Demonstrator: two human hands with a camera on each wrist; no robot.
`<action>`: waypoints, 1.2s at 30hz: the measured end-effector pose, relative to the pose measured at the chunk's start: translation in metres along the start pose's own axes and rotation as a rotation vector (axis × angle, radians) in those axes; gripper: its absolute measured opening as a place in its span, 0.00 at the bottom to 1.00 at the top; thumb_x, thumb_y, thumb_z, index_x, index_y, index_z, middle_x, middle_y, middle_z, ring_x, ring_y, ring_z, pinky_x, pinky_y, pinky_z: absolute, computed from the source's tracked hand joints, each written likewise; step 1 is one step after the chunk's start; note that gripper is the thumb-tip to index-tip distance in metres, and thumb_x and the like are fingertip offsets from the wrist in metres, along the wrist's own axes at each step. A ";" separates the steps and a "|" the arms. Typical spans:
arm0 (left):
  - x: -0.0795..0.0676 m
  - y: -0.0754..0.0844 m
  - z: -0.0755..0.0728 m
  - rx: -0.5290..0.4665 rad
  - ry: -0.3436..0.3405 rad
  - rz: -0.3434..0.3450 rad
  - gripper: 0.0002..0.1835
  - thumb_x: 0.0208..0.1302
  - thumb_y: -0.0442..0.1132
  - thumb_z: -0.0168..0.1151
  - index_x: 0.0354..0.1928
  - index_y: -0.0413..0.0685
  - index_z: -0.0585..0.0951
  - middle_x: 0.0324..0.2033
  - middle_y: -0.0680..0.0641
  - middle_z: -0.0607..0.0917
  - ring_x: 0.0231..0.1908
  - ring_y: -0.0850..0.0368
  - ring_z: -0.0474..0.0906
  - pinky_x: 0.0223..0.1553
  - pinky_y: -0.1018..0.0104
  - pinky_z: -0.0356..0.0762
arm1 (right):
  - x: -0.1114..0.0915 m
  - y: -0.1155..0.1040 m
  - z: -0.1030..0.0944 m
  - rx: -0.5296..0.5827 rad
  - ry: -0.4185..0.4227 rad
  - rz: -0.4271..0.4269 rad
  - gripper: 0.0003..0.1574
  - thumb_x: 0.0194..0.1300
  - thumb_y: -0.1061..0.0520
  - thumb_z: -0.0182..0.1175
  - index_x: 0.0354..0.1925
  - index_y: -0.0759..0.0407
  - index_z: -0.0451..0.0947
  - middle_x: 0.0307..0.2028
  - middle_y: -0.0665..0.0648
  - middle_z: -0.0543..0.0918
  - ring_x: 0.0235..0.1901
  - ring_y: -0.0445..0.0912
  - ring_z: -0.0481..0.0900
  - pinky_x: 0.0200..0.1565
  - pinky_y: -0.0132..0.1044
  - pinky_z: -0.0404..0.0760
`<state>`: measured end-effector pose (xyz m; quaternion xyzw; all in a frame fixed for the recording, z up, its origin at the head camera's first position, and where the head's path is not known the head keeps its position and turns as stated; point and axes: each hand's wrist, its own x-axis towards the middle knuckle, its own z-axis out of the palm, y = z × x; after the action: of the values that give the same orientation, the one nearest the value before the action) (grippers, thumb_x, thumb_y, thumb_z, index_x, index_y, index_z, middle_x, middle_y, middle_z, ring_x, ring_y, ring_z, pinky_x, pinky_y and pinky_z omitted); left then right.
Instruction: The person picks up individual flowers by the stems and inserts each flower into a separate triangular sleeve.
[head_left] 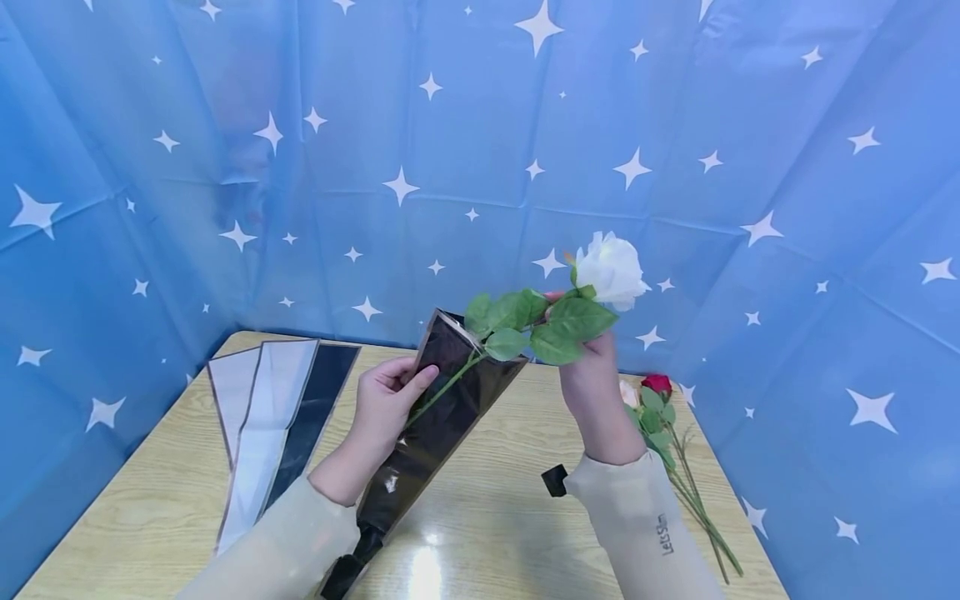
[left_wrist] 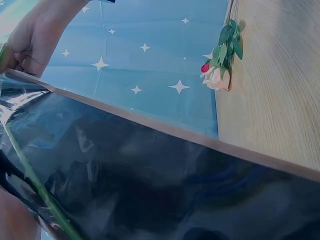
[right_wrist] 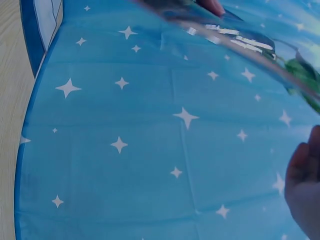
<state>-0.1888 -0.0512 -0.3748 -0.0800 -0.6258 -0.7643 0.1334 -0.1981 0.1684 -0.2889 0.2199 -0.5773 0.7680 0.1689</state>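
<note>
My left hand (head_left: 386,400) grips the left edge of a black flower sleeve (head_left: 450,408), thumb lying on its front. The sleeve is held tilted, its mouth toward the upper right. My right hand (head_left: 592,367) holds a white artificial rose (head_left: 611,271) by the stem just below the bloom; green leaves (head_left: 558,329) cover part of the fingers. The rose's stem (head_left: 446,387) runs down inside the sleeve, seen through its clear front, also in the left wrist view. The leaves sit at and above the mouth. In the right wrist view the right hand (right_wrist: 305,187) shows only partly.
Flat sleeves, white (head_left: 273,392) and black (head_left: 322,392), lie fanned at the table's left. On the right lie a red rose (head_left: 657,384) and a pale pink rose (left_wrist: 216,80) with long stems. A blue star-patterned curtain (head_left: 465,150) stands behind the wooden table (head_left: 495,475).
</note>
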 end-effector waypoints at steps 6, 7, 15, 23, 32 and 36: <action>0.000 0.002 0.000 0.026 -0.017 0.004 0.12 0.58 0.35 0.67 0.40 0.31 0.83 0.22 0.58 0.85 0.24 0.63 0.78 0.29 0.71 0.77 | 0.003 -0.004 0.004 0.013 0.086 0.014 0.09 0.67 0.66 0.54 0.37 0.53 0.77 0.39 0.49 0.76 0.39 0.42 0.74 0.44 0.32 0.76; 0.000 0.002 -0.001 0.032 -0.019 0.006 0.12 0.58 0.34 0.67 0.40 0.31 0.83 0.22 0.59 0.85 0.24 0.63 0.78 0.29 0.71 0.77 | 0.003 -0.005 0.003 0.015 0.091 0.009 0.09 0.67 0.66 0.54 0.37 0.53 0.77 0.39 0.49 0.76 0.39 0.42 0.74 0.44 0.32 0.76; 0.001 0.001 0.000 0.018 -0.074 0.010 0.12 0.57 0.31 0.66 0.40 0.27 0.82 0.22 0.59 0.85 0.25 0.65 0.79 0.29 0.71 0.78 | 0.005 -0.005 0.005 0.004 0.098 0.028 0.11 0.66 0.66 0.55 0.37 0.52 0.81 0.37 0.50 0.81 0.39 0.43 0.78 0.44 0.32 0.78; 0.001 0.003 0.000 0.009 -0.148 -0.013 0.13 0.58 0.31 0.65 0.42 0.27 0.82 0.24 0.60 0.86 0.28 0.65 0.80 0.32 0.70 0.79 | 0.005 -0.005 0.005 -0.042 0.006 0.052 0.20 0.65 0.69 0.55 0.51 0.52 0.78 0.39 0.50 0.80 0.43 0.42 0.77 0.39 0.29 0.78; 0.001 0.004 -0.001 0.014 -0.148 -0.005 0.13 0.59 0.33 0.65 0.43 0.28 0.82 0.25 0.60 0.86 0.29 0.65 0.80 0.33 0.71 0.79 | 0.003 0.001 0.010 -0.207 -0.034 0.163 0.16 0.63 0.69 0.57 0.34 0.48 0.81 0.39 0.47 0.82 0.46 0.44 0.77 0.43 0.31 0.78; 0.000 0.005 -0.001 0.014 -0.135 0.004 0.13 0.59 0.32 0.65 0.43 0.29 0.82 0.26 0.60 0.86 0.28 0.66 0.79 0.32 0.72 0.77 | -0.001 0.004 0.009 -0.223 -0.064 0.166 0.18 0.62 0.70 0.57 0.34 0.46 0.83 0.35 0.45 0.84 0.44 0.42 0.80 0.43 0.32 0.79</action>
<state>-0.1876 -0.0531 -0.3707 -0.1317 -0.6385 -0.7526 0.0929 -0.1978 0.1583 -0.2905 0.1759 -0.6803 0.7030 0.1097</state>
